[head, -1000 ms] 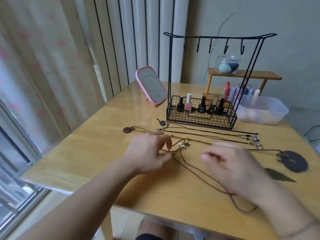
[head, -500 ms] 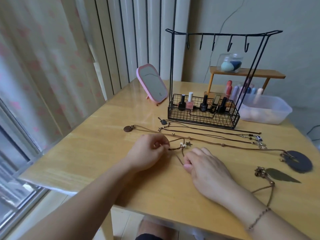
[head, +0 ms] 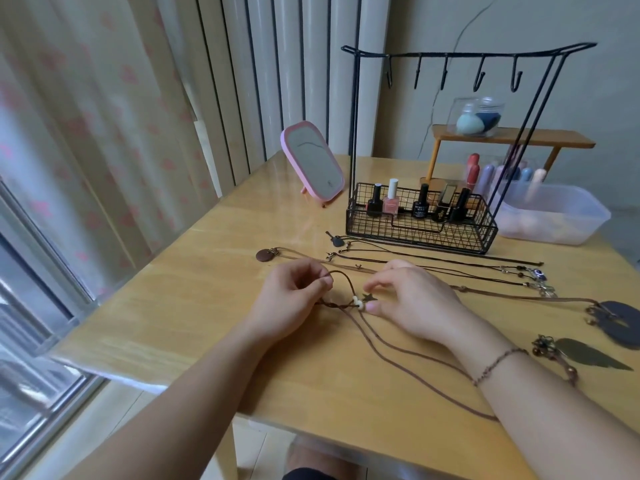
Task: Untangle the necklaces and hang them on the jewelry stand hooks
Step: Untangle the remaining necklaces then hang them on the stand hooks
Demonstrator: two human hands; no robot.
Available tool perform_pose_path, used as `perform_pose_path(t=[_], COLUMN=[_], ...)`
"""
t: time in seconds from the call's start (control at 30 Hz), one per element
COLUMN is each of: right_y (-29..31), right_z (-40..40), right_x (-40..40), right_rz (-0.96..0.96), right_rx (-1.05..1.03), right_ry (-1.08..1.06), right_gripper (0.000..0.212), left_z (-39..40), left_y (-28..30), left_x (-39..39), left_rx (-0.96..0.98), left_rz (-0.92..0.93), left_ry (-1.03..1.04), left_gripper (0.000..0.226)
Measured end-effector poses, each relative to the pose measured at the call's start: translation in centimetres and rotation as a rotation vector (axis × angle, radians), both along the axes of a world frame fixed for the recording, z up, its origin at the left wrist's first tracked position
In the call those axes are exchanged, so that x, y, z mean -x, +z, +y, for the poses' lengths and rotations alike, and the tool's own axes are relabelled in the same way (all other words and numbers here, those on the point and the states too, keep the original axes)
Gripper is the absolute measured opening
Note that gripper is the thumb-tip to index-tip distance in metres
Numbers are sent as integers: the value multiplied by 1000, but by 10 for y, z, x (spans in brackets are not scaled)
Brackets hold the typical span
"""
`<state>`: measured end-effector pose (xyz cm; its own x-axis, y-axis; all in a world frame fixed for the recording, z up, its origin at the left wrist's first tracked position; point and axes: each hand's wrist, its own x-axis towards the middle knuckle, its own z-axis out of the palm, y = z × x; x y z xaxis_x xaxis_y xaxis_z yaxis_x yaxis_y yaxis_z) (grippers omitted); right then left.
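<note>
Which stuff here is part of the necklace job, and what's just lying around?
Job: necklaces, brown cord pinched by left hand and right hand, stand hooks.
Lying about: mirror, polish bottles, plastic tub, sponge jar.

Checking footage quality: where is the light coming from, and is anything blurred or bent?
Head view: daylight from the window on the left puts glare on the table; wide-angle bends the jewelry stand; the plastic tub looks soft.

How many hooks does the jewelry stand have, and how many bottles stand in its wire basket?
Hooks, all bare: 5
Bottles: 5
Total: 10
</note>
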<state>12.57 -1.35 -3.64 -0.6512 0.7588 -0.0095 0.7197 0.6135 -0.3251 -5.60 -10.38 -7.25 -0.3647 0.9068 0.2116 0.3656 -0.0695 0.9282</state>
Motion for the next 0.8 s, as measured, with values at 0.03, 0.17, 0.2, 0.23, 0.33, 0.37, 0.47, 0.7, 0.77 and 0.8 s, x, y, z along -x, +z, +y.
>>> perform_pose_path(t=[0.03, 0.17, 0.2, 0.23, 0.33, 0.37, 0.47, 0.7, 0.77, 0.8], right_y=[-2, -6, -5, -5, -2, -2, -1, -2, -3, -2], right_z=[1, -1, -2, -3, -4, -4, -6, 0, 0, -2], right_x=[1, -3, -4, -6, -5, -4, -3, -11, -11, -10], right_rz=[12, -24, -23, -14, 25, 17, -35, 469, 587, 616], right_rx=[-3, -51, -52, -49, -25, -29, -53, 232, 251, 248], right_ry=[-6, 52, 62, 66, 55, 46, 29, -4, 12, 28], right_gripper=[24, 10, 10, 9, 25, 27, 14, 15, 21, 24], left_z=[0, 4, 5, 5, 6, 6, 5, 5, 5, 4], left_y=[-1, -3, -3, -4, -5, -5, -3, -3, -4, -4], left_x=[1, 2, 3, 2, 2, 2, 2, 2, 0, 0], left_rx=[7, 26, 29, 33, 49, 47, 24, 10, 4, 0], left_rz=[5, -4, -13, -21, -14, -18, -57, -91, -131, -119], left_ry=[9, 31, 23, 11, -6, -13, -28, -31, -59, -80], left_gripper=[15, 14, 14, 14, 17, 17, 8, 18, 19, 17])
